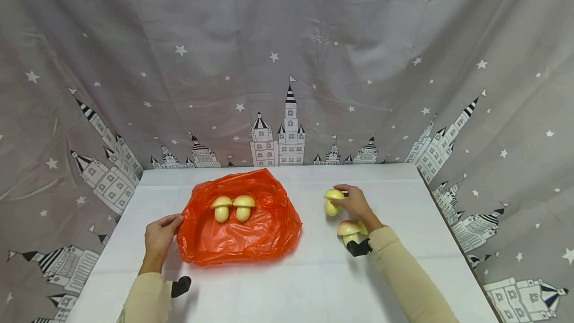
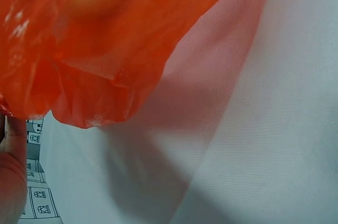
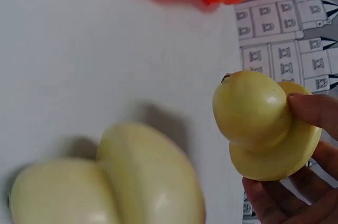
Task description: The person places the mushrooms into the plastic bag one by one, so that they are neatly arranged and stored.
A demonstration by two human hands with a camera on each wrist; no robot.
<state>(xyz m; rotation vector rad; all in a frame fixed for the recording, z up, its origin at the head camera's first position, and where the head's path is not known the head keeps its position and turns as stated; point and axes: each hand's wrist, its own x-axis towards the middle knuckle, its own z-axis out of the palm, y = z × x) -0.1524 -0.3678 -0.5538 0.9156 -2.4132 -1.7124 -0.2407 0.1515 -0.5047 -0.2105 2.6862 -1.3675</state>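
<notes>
An orange-red plastic bag [image 1: 242, 250] lies spread on the table with its mouth open upward. Two yellow toy mushrooms [image 1: 243, 208] sit side by side inside it. At the bag's left edge, my left hand [image 1: 160, 236] pinches the plastic rim between thumb and fingers. To the right, my right hand [image 1: 354, 203] holds another yellow mushroom [image 3: 253, 110] by its cap, the thumb near the stem. Just below that hand are more mushrooms [image 1: 349, 229], one with a reddish cap, another partly hidden behind the wrist.
The white table [image 1: 269, 293] reaches back to a grey curtain [image 1: 314, 39] printed with castles and stars. A dark wrist-camera piece [image 1: 181, 286] sticks out by the left sleeve, and another [image 1: 358, 247] by the right one.
</notes>
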